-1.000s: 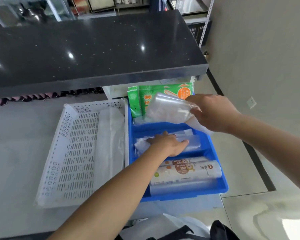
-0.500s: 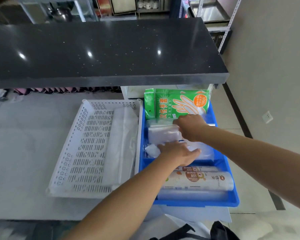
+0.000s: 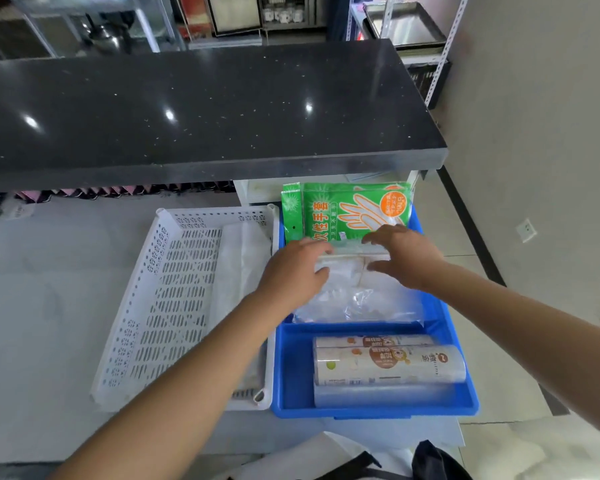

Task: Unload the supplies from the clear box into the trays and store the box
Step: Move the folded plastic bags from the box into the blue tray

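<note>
A blue tray (image 3: 291,368) stands on the pale counter, right of a white perforated tray (image 3: 174,306). In the blue tray's middle lies a heap of clear plastic bags (image 3: 357,303). On its far side is a folded clear bag pack (image 3: 349,259). My left hand (image 3: 293,271) holds the pack's left end between fingers and thumb, and my right hand (image 3: 406,259) holds its right end the same way. Green glove packets (image 3: 347,209) stand against the tray's far wall. Printed film rolls (image 3: 388,363) lie at its near end. No clear box is in view.
A black stone shelf (image 3: 201,109) overhangs the far side of both trays. White translucent bags (image 3: 243,265) lie along the white tray's right side. The counter ends just right of the blue tray, above a tiled floor (image 3: 499,341). A dark bag (image 3: 433,460) sits below the near edge.
My right hand carried the clear bag pack down from above the blue tray onto the heap. My left hand left the bags it pressed and took the pack's left end.
</note>
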A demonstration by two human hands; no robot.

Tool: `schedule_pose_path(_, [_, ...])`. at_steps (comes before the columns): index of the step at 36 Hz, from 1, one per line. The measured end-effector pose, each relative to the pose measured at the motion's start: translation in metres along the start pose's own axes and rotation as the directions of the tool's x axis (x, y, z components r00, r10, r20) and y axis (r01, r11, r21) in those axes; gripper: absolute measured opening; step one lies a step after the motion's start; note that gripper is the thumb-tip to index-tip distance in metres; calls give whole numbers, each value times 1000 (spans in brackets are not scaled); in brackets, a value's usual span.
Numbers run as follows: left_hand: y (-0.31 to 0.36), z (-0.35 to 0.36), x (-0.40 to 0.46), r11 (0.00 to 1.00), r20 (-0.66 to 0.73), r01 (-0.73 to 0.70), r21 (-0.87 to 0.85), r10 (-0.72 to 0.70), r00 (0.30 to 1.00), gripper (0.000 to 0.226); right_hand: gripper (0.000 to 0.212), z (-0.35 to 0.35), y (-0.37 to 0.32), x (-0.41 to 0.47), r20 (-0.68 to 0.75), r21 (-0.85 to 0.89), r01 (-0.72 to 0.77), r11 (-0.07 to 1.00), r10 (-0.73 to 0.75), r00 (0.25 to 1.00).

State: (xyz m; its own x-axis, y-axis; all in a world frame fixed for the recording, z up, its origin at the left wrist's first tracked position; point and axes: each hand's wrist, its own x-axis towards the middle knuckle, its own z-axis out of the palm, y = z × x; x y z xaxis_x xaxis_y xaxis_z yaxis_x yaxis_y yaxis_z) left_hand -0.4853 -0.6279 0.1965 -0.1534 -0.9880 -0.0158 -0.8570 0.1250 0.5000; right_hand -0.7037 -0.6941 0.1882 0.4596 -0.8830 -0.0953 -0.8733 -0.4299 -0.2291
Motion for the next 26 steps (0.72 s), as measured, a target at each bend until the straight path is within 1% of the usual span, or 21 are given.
schedule_pose_path(3, [-20,-5,6,998,41,-24,60,22,999,41,42,0,22,-17,26,-47,-66,997,68,997])
schedule_pose_path(7, [-30,2,14,988,130,-80,131,63,990,41,33,5,38,-32,33,-76,-166,983,169,985])
schedule_pose_path(11, [-32,5,25,978,155,-108,178,81,985,40,31,10,40,-29,12,-66,-195,979,197,980])
schedule_pose_path(15, [-35,6,33,986,195,-80,147,50,980,39,27,11,43,-19,36,-109,-163,981,168,985])
schedule_pose_path(19, [-37,5,42,999,251,-3,42,-7,968,35,23,7,50,-13,72,-124,-140,982,150,986])
schedule_pose_path(21, [-36,2,47,1000,274,17,21,-22,961,35,22,3,52,-11,79,-107,-150,983,159,984])
schedule_pose_path(24, [-32,2,50,999,261,19,25,-25,965,37,21,1,51,-9,68,-138,-179,974,190,979])
schedule_pose_path(26, [-29,5,48,998,216,2,66,-16,976,39,23,5,46,-10,20,-181,-202,962,209,978])
